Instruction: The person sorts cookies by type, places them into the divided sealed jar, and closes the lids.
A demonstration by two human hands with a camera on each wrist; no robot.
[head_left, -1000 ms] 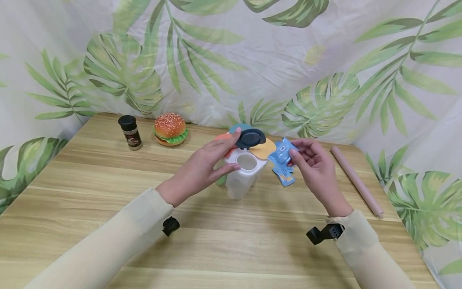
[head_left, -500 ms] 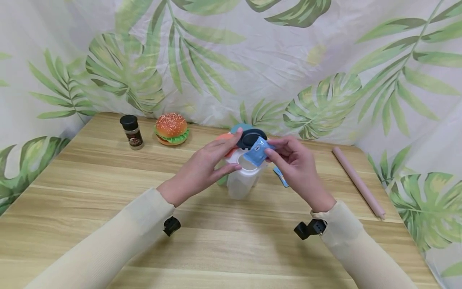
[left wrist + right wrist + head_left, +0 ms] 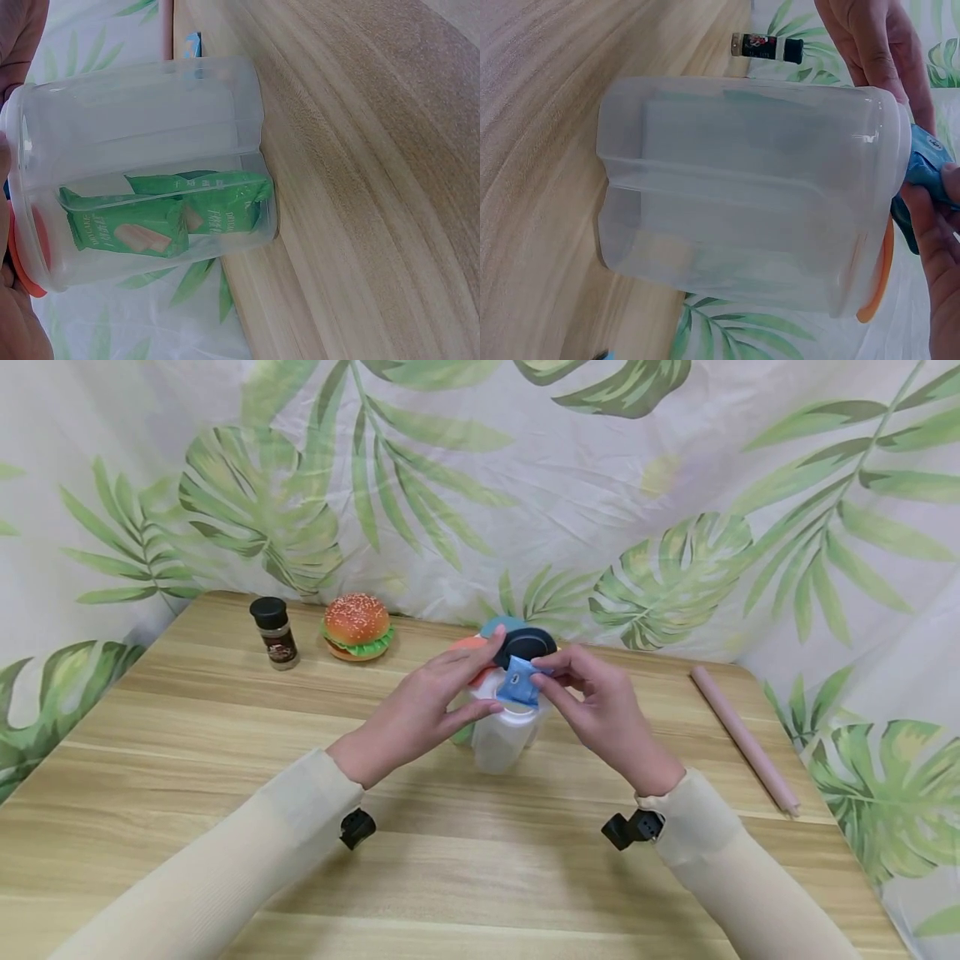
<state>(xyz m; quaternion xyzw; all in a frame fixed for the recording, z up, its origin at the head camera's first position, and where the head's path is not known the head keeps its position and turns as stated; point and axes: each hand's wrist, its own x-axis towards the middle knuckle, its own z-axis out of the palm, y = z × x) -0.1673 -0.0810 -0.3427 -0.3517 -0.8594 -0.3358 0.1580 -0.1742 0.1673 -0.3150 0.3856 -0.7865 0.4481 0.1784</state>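
Note:
A clear plastic divided container [image 3: 497, 747] stands on the table, its coloured lid flaps around the top. One dark lid flap [image 3: 531, 642] is raised over a round opening. My left hand [image 3: 420, 710] is at the container's top, fingers extended by the raised flap and thumb tip at the front rim. My right hand [image 3: 607, 714] pinches a blue snack packet [image 3: 517, 683] between thumb and fingers, right over the opening. Through the wall in the left wrist view, green snack packets [image 3: 142, 225] show in one compartment. Another blue packet [image 3: 193, 45] lies on the table beyond the container.
At the back left stand a black-capped spice jar [image 3: 274, 633] and a toy hamburger [image 3: 356, 627]. A pink rolling rod [image 3: 744, 739] lies along the right side of the wooden table [image 3: 450, 877]. Leaf-printed cloth [image 3: 555, 485] hangs behind.
My right hand has carried the blue packet leftward from beside the container to over its round opening. My left hand has stayed at the rim and raised flap.

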